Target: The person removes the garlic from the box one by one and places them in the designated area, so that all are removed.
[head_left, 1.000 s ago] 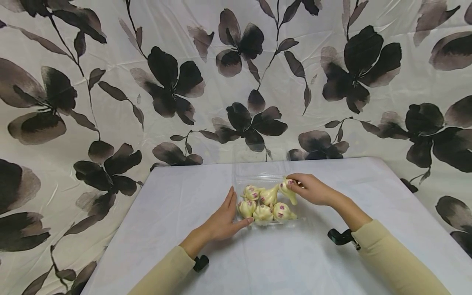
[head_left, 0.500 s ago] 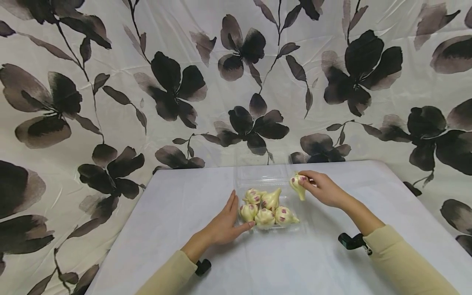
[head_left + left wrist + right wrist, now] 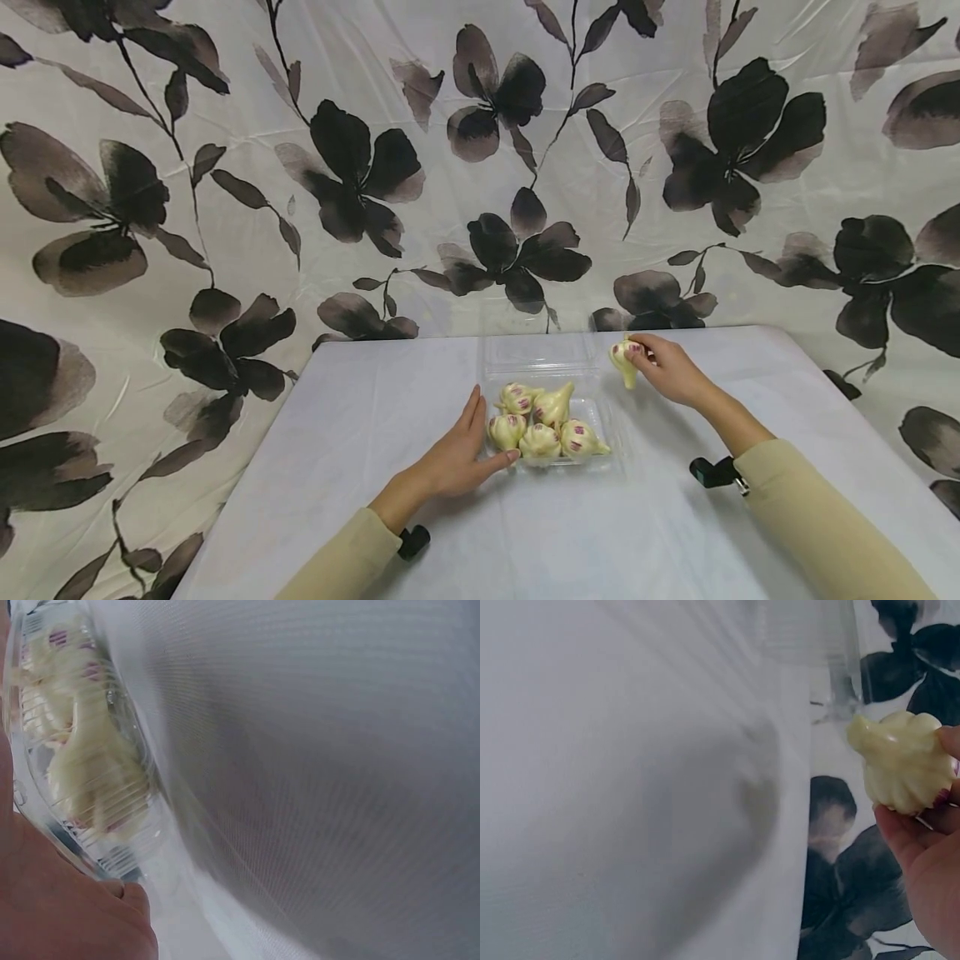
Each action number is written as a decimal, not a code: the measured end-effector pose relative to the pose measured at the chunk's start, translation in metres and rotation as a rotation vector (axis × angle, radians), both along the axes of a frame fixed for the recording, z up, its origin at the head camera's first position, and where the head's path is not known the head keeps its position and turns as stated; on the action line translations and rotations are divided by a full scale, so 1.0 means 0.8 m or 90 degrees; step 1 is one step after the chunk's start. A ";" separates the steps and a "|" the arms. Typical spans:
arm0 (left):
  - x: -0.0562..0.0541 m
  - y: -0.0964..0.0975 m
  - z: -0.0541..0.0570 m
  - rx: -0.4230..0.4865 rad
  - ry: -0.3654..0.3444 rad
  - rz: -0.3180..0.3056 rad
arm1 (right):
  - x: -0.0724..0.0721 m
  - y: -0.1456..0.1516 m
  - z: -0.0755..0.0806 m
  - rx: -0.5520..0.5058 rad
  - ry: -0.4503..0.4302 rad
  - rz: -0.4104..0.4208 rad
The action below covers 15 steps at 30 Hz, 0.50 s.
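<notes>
A clear plastic clamshell container (image 3: 596, 408) stands on the white table with several pale garlic bulbs (image 3: 540, 442) in it, marked with purple patches. Its hinged lid (image 3: 538, 350) is tipped back behind it. My left hand (image 3: 457, 450) lies along the container's left side, fingers straight, thumb at the front edge. Through the ribbed wall, the left wrist view shows garlic (image 3: 97, 772) close to this hand. To the right of the lid, my right hand (image 3: 667, 371) pinches one garlic bulb (image 3: 904, 761) between thumb and fingers, its stem pointing down in the head view.
The table (image 3: 360, 417) wears a white cloth, its far edge meeting a floral curtain (image 3: 345, 183). A black wrist camera (image 3: 712, 472) sits at the right sleeve, another wrist camera (image 3: 414, 542) at the left.
My right hand has lifted a garlic bulb out of the container's back right and carried it right and away from me, beyond the rim. My left hand has stayed at the container's side.
</notes>
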<state>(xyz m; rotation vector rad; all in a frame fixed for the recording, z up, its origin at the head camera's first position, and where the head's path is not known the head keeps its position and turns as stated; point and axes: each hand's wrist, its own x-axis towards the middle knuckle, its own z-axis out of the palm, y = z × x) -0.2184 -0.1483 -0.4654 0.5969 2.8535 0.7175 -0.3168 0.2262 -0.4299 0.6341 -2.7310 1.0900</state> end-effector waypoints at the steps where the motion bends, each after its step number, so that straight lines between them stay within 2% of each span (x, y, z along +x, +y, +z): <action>1: 0.001 0.000 0.000 0.001 0.001 0.001 | -0.003 0.001 -0.001 0.001 0.000 -0.005; 15: 0.006 -0.001 0.001 0.009 -0.002 -0.003 | -0.048 0.031 -0.033 0.016 -0.026 -0.085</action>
